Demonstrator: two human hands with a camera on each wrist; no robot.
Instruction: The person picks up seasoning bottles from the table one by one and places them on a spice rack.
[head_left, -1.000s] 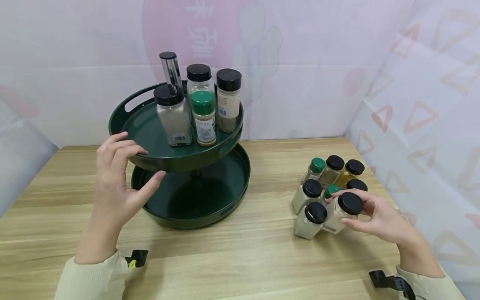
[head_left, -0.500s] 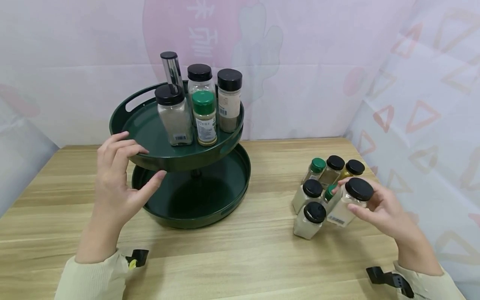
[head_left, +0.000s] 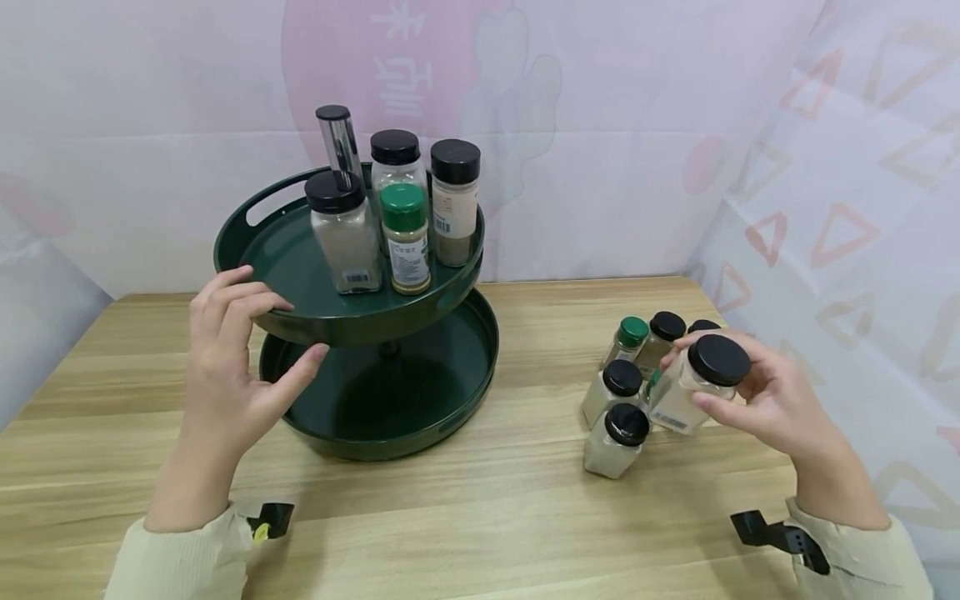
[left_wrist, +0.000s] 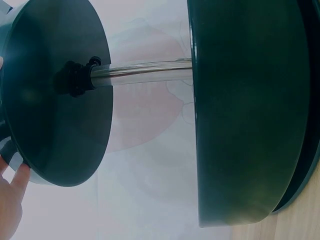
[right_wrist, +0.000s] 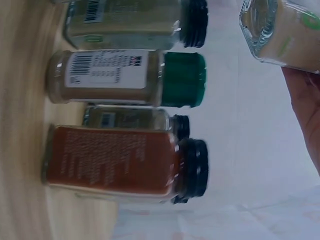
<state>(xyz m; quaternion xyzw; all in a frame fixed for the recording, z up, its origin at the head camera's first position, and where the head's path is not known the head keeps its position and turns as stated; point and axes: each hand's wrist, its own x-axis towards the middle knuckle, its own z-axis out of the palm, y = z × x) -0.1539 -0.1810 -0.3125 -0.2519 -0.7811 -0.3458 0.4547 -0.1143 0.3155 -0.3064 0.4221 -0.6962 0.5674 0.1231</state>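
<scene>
My right hand (head_left: 772, 404) grips a square clear spice jar (head_left: 686, 396) with a black lid and pale contents, tilted and raised off the table. In the right wrist view, the base of this spice jar (right_wrist: 282, 35) hangs apart from the standing jars. At the left, my left hand (head_left: 232, 358) holds the near rim of the dark green two-tier rack (head_left: 360, 329), fingers over the edge and thumb below. On the upper tier stand several jars, including a green-lidded shaker (head_left: 407, 242) and a square black-lidded jar (head_left: 347, 237). The lower tier (head_left: 375, 408) carries nothing visible.
More spice jars cluster on the wooden table (head_left: 525, 517) at the right, among them a white-filled jar (head_left: 615, 442), a green-lidded jar (head_left: 628, 337) and a red-brown jar (right_wrist: 115, 160). A patterned cloth (head_left: 630, 167) hangs behind the table.
My right hand has lifted the square spice jar up out of the cluster, slightly towards the right. The left hand stays at the upper rim.
</scene>
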